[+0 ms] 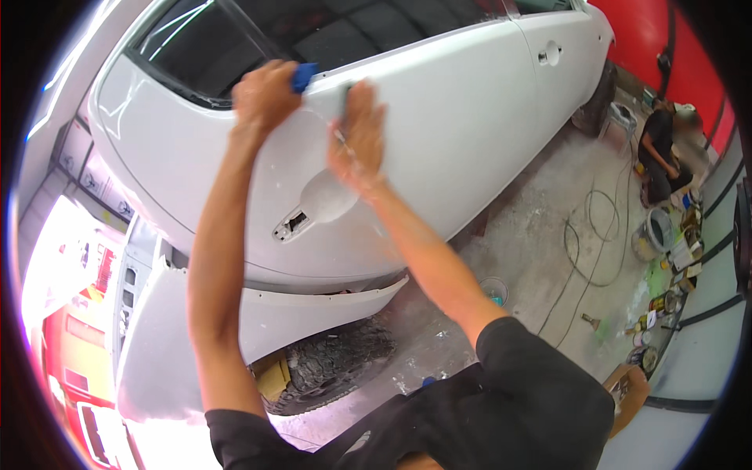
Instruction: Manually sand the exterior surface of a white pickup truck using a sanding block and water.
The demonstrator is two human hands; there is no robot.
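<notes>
My left hand point(268, 94) is closed around a blue cloth-like piece point(304, 77) at the lower edge of the dark side window point(376, 35). Just to its right, my right hand point(362, 141) lies against the pale car door point(446, 102), its fingers stretched upward and blurred by motion. A dark, flat piece point(344, 106) shows along that hand's thumb side; its kind is unclear. Below the hands, the door has a rounded handle recess point(325, 200) with an open slot point(294, 224) and no handle in it.
Below the door is a loose-edged fender point(313, 313) over a tire point(337, 364). A hose point(576, 251) loops across the dusty floor. Buckets point(653, 235) and cans point(664, 301) line the right wall. A person point(662, 153) sits low at the far right by a stool point(621, 117).
</notes>
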